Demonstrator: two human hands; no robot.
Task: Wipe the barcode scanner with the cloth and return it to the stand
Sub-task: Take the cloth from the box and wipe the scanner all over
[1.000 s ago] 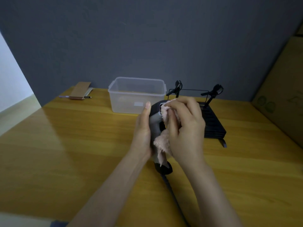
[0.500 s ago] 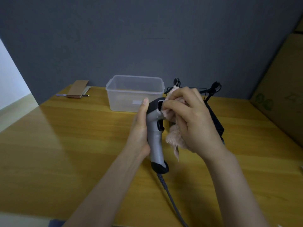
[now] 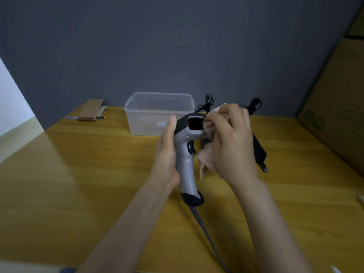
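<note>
Compared w/ a second earlier, the barcode scanner [image 3: 185, 154] had turned so its red scan window faced the camera, and the cloth [image 3: 206, 156] had slid off the head to the window's right edge; wiping looked nearly done, judging by that. Left hand [image 3: 167, 154] wrapped the smooth grey handle, thumb straight up. Right hand [image 3: 232, 142] fingers pinched the fuzzy pink cloth. Scanner was held upright above the wood table [image 3: 78, 184], coiled cable [image 3: 206, 233] trailing. Black wire stand [image 3: 258, 148] sat just behind.

Head camera looks forward and down, close over the table [image 3: 78, 184].
</note>
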